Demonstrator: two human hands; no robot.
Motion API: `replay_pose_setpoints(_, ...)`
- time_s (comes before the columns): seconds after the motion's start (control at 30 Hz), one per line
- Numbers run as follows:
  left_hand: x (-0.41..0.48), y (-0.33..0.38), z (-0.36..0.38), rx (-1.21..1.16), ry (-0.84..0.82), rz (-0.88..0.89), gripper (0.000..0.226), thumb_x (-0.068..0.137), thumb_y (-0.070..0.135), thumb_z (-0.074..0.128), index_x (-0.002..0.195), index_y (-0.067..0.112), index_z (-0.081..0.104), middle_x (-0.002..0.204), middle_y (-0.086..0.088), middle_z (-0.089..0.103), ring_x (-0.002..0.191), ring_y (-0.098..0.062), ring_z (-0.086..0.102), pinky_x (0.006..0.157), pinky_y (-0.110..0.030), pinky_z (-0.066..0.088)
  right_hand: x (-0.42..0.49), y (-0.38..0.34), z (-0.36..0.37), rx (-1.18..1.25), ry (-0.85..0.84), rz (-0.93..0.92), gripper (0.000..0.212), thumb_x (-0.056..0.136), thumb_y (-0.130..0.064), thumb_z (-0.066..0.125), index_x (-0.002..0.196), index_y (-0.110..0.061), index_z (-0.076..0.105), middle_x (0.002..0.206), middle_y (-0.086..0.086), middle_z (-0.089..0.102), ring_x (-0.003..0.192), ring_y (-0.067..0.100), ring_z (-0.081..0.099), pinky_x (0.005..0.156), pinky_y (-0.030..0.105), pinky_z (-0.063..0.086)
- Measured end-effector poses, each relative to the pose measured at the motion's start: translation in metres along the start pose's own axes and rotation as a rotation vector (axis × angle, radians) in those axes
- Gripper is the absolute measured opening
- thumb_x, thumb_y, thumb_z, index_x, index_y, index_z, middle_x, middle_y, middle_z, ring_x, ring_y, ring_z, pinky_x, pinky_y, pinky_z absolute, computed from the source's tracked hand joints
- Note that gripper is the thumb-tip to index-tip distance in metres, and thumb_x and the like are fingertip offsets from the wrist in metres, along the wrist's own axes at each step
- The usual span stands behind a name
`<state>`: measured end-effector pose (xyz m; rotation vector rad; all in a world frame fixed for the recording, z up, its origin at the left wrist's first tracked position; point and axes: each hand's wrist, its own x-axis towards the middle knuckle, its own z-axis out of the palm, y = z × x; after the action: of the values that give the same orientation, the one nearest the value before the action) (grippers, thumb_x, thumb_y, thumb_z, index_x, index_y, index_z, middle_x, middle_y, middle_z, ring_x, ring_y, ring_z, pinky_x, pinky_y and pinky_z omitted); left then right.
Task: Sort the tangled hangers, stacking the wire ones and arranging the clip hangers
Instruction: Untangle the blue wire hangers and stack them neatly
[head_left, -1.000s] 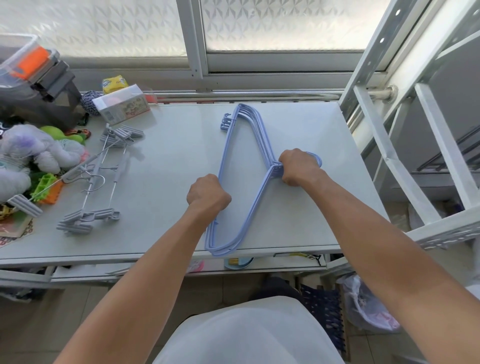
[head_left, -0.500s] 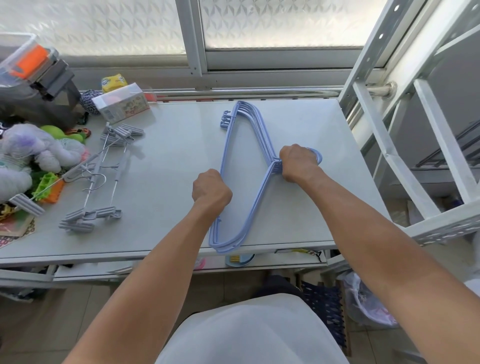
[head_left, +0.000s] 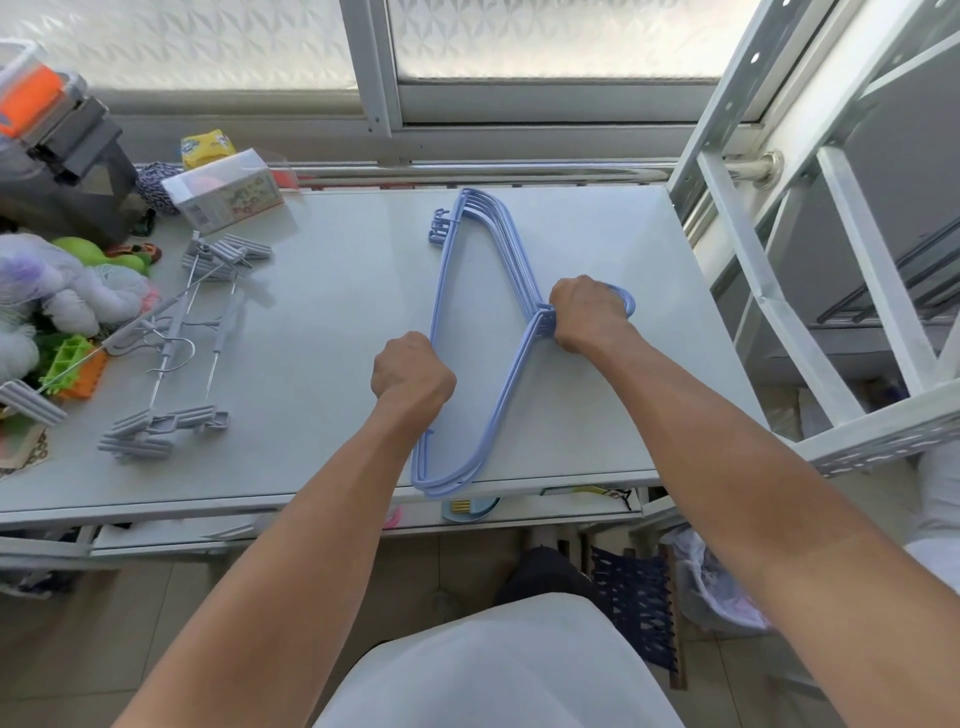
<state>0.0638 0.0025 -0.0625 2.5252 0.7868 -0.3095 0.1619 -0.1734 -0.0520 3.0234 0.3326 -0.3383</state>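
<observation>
Below frosted window (head_left: 519, 36), table (head_left: 322, 291) with blue hangers (head_left: 516, 260)

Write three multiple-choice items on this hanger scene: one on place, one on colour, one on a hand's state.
1. Relative to the wire hangers, where do the clip hangers lie?
A) to the right
B) to the left
C) on top

2. What colour are the wire hangers?
A) red
B) green
C) blue

3. What is the right hand doing?
A) gripping the wire hangers
B) lying flat and open
C) holding a clip hanger

Key:
1 B, they lie apart, nearer the left edge.
2 C, every stacked bar is light blue.
3 A, it is curled round the necks beside the hooks.
</observation>
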Motion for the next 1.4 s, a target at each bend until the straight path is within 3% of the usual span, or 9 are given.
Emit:
replay_pose_setpoints(0.2,-0.003,-0.006,0.003,-0.004,0.006,0.026,0.014,0.07,-0.002,0.056,0.068,0.009,0.047,0.078,-0.01,0.055,0.087,-0.032,0.063,0.063,-0.03,0.049,-0.002,0.005,0.002,0.017,0.025,0.09,0.027,0.072,0.007,0.064,0.09,-0.014,0.063,0.094,0.008,0.06,0.091,0.03,0.066,0.065,0.032,0.043)
replay_pose_setpoints(0.3,-0.006,-0.005,0.002,-0.005,0.011,0.029,0.012,0.071,-0.003,0.055,0.071,0.008,0.049,0.079,-0.01,0.055,0.087,-0.032,0.063,0.063,-0.03,0.049,-0.004,0.005,0.001,-0.011,0.027,0.058,0.029,0.072,0.007,0.064,0.092,-0.013,0.064,0.089,0.006,0.055,0.092,0.031,0.066,0.065,0.033,0.045)
replay_pose_setpoints(0.43,-0.006,-0.006,0.003,-0.013,0.007,0.017,0.015,0.07,-0.002,0.056,0.067,0.009,0.046,0.083,-0.011,0.059,0.087,-0.032,0.064,0.063,-0.03,0.049,-0.007,0.017,0.004,-0.027,0.027,-0.032,0.026,0.074,0.003,0.062,0.097,-0.01,0.062,0.098,0.011,0.057,0.094,0.035,0.064,0.075,0.037,0.054)
replay_pose_setpoints(0.57,-0.01,-0.003,0.003,0.002,-0.001,0.001,0.011,0.072,-0.002,0.055,0.074,0.008,0.05,0.083,-0.011,0.056,0.088,-0.031,0.063,0.064,-0.03,0.05,-0.007,0.024,-0.001,-0.011,0.016,-0.083,0.019,0.076,0.001,0.061,0.084,-0.013,0.053,0.09,0.012,0.052,0.088,0.035,0.061,0.065,0.032,0.045)
replay_pose_setpoints(0.8,-0.015,0.003,0.003,-0.002,0.011,-0.026,0.012,0.072,-0.003,0.056,0.077,0.007,0.051,0.088,-0.013,0.06,0.089,-0.032,0.064,0.068,-0.033,0.053,-0.001,0.027,-0.005,-0.006,-0.004,-0.13,0.018,0.075,0.001,0.059,0.079,-0.012,0.048,0.085,0.008,0.047,0.075,0.03,0.051,0.065,0.031,0.044)
replay_pose_setpoints(1.0,-0.019,0.012,0.01,-0.036,0.017,-0.041,0.014,0.072,-0.004,0.055,0.071,0.008,0.048,0.078,-0.01,0.055,0.084,-0.03,0.064,0.062,-0.03,0.05,0.005,0.035,-0.003,-0.005,0.009,-0.114,0.02,0.075,0.001,0.059,0.084,-0.013,0.049,0.087,0.008,0.046,0.079,0.03,0.052,0.068,0.032,0.046)
replay_pose_setpoints(1.27,-0.022,0.044,0.027,-0.084,0.004,-0.028,0.014,0.073,-0.002,0.057,0.082,0.007,0.054,0.092,-0.013,0.063,0.088,-0.03,0.064,0.067,-0.032,0.054,0.018,0.066,-0.004,-0.039,0.007,-0.071,0.024,0.077,-0.001,0.061,0.1,-0.008,0.059,0.104,0.015,0.057,0.096,0.036,0.062,0.075,0.036,0.05)
replay_pose_setpoints(1.4,-0.02,0.066,0.034,-0.09,-0.012,-0.025,0.018,0.074,-0.001,0.057,0.09,0.007,0.059,0.098,-0.013,0.064,0.093,-0.031,0.064,0.075,-0.035,0.058,0.028,0.085,-0.003,-0.055,0.008,-0.041,0.026,0.078,-0.003,0.062,0.103,-0.007,0.061,0.093,0.012,0.051,0.094,0.035,0.062,0.072,0.034,0.049)
